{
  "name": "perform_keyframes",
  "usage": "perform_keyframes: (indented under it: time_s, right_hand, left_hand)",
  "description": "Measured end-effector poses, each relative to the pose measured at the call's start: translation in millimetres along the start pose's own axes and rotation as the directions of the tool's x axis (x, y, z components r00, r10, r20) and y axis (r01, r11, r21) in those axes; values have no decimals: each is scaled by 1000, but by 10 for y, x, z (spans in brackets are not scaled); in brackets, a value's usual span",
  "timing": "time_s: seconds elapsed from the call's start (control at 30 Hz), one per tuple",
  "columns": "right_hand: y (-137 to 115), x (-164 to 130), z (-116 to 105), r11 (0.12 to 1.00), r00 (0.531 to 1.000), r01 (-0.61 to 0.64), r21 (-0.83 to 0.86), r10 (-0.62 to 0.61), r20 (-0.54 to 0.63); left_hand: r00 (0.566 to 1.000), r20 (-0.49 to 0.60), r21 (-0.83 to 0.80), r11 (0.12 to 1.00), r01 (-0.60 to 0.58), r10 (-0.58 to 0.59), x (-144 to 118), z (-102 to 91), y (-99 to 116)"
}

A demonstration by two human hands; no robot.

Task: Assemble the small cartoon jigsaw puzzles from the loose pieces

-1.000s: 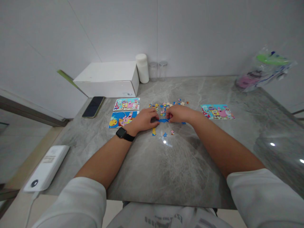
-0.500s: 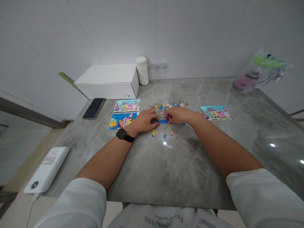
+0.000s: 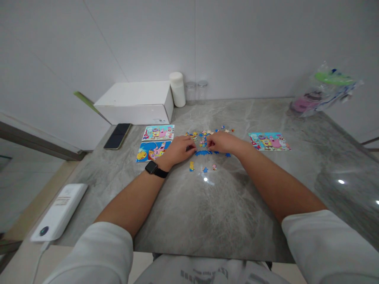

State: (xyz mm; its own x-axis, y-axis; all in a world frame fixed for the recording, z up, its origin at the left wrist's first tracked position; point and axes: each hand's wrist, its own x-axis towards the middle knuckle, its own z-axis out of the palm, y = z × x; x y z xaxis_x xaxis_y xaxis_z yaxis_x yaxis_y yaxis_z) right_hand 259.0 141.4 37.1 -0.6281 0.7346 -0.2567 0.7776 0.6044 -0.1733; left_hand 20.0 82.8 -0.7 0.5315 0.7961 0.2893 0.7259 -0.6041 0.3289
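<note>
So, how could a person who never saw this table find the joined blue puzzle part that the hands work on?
Start from the white box at the back left of the grey table, then go to the scattered puzzle pieces at the middle. Between the left hand and the right hand lies the blue puzzle part. It is joined and plain blue; its neighbours are single, mixed-colour pieces.

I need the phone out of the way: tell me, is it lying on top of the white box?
No, the phone lies flat on the grey table, in front of the white box and apart from it.
</note>
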Motion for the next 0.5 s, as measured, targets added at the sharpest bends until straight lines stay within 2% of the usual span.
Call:
perform_keyframes:
  time_s: [0.2, 0.5]
  right_hand:
    - [-23, -21, -15, 1000, 1000, 0, 12, 0, 8]
    - [-9, -43, -73, 998, 1000, 16, 61, -15, -12]
  left_hand:
    - [999, 44, 1, 1000, -5, 5, 6, 35, -5]
    - [999, 38, 42, 999, -15, 13, 26, 3, 56]
